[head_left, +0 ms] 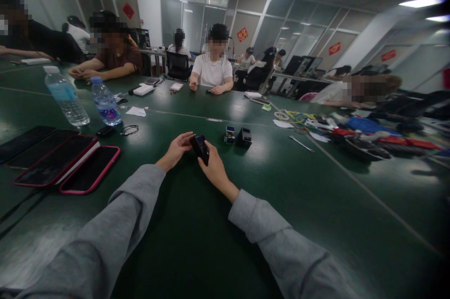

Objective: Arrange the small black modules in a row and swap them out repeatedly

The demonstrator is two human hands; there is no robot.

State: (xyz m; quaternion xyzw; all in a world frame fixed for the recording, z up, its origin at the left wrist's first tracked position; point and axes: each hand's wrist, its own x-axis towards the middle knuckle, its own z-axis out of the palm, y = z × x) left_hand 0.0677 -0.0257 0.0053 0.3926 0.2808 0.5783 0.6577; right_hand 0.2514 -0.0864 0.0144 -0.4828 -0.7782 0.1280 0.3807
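Above the middle of a dark green table [168,242], my right hand [215,168] grips a small black device [200,149] with a little screen, thumb and fingers round its right side. My left hand [177,149] is at the device's upper left, its fingers spread and loosely bent, the fingertips close to the edge; whether they touch it is hard to tell. Beyond my right hand stand a small device with exposed circuitry [229,135] and, just right of it, a black box-shaped device [245,137].
Several phones [89,170] lie at the left, near two water bottles [105,102] and a thin black cable [130,130]. A wrench [301,144] lies right of the devices, before a pile of cables and cloth [379,135]. People sit across the table.
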